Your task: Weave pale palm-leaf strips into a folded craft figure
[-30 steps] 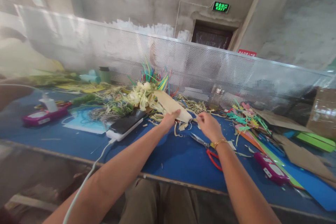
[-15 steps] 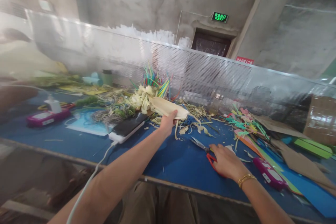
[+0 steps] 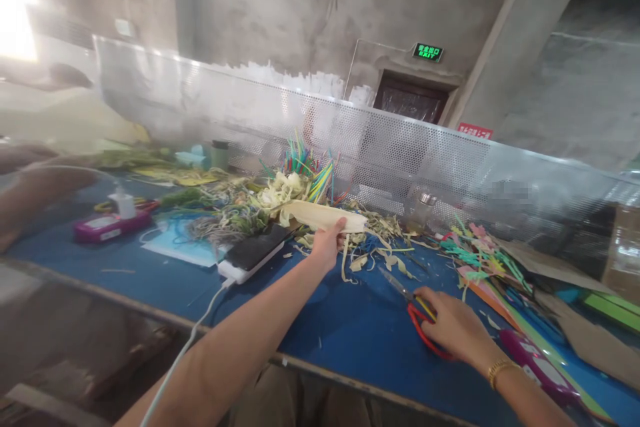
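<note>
My left hand [image 3: 329, 245] is closed on a pale corn husk [image 3: 320, 215], which stretches out to both sides of the fingers. Behind it sits a heap of crumpled cream husks [image 3: 283, 190]. My right hand [image 3: 453, 321] has its fingers around the red handles of a pair of scissors [image 3: 417, 320]; the blades point away to the upper left, over the blue tabletop. Narrow husk scraps [image 3: 360, 263] lie between the blades and my left hand. Some of the right fingers are hidden behind the handles.
A white power bank with a black phone [image 3: 255, 250] and a cable lies left of my forearm. Purple power strips [image 3: 113, 223] lie at both sides. Coloured paper and cardboard [image 3: 575, 327] are piled right. A perforated metal screen [image 3: 390, 143] runs behind; another person's arm [image 3: 45, 193] shows at left.
The whole view has shifted, so the scene sits further right and lower. The husk in my left hand looks flatter and narrower. My right hand still holds the scissors, slightly further from the husk.
</note>
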`<action>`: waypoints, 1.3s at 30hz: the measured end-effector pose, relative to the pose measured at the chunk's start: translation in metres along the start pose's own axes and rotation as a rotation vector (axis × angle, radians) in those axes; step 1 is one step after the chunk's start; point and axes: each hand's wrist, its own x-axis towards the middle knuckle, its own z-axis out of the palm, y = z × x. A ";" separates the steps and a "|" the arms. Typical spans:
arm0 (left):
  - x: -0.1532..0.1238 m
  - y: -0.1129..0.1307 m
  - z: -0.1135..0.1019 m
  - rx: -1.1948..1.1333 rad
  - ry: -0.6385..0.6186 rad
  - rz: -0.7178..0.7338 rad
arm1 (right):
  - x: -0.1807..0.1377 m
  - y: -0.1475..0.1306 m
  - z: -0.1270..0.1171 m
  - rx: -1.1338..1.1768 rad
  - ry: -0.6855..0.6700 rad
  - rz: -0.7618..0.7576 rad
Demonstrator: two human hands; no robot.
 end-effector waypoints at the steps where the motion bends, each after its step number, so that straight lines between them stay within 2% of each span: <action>1: -0.001 0.001 0.001 -0.010 0.002 -0.004 | -0.002 -0.001 -0.001 0.166 -0.014 0.038; 4: -0.004 0.001 0.004 -0.027 0.003 -0.024 | -0.010 -0.021 -0.003 0.915 -0.117 0.126; 6: -0.007 0.002 0.005 -0.028 0.007 -0.030 | -0.016 -0.045 -0.002 1.358 -0.134 0.116; 7: -0.009 0.002 0.006 -0.029 0.011 -0.025 | -0.018 -0.059 -0.001 1.501 -0.103 0.101; 9: -0.013 0.003 0.008 -0.038 0.020 0.006 | -0.019 -0.086 0.003 1.641 0.017 0.090; 11: -0.017 0.004 0.011 -0.063 0.023 0.043 | -0.014 -0.107 0.010 1.598 0.110 0.104; 14: -0.021 0.006 0.013 -0.102 0.021 0.068 | -0.002 -0.125 0.022 1.348 0.272 0.145; 16: -0.023 0.006 0.014 -0.116 0.018 0.083 | 0.006 -0.131 0.029 1.221 0.300 0.145; 19: -0.024 0.005 0.015 -0.131 0.010 0.114 | 0.012 -0.139 0.031 1.145 0.299 0.142; 27: -0.028 -0.001 0.015 -0.109 -0.024 0.078 | 0.012 -0.163 0.017 1.332 0.276 0.107; 32: -0.031 -0.002 0.015 -0.074 -0.042 0.056 | 0.017 -0.164 0.025 1.361 0.261 0.102; 35: -0.035 -0.001 0.016 -0.068 -0.014 0.037 | 0.019 -0.165 0.031 1.406 0.281 0.132; 39: -0.040 0.002 0.019 -0.066 0.028 -0.008 | 0.018 -0.170 0.032 1.446 0.304 0.082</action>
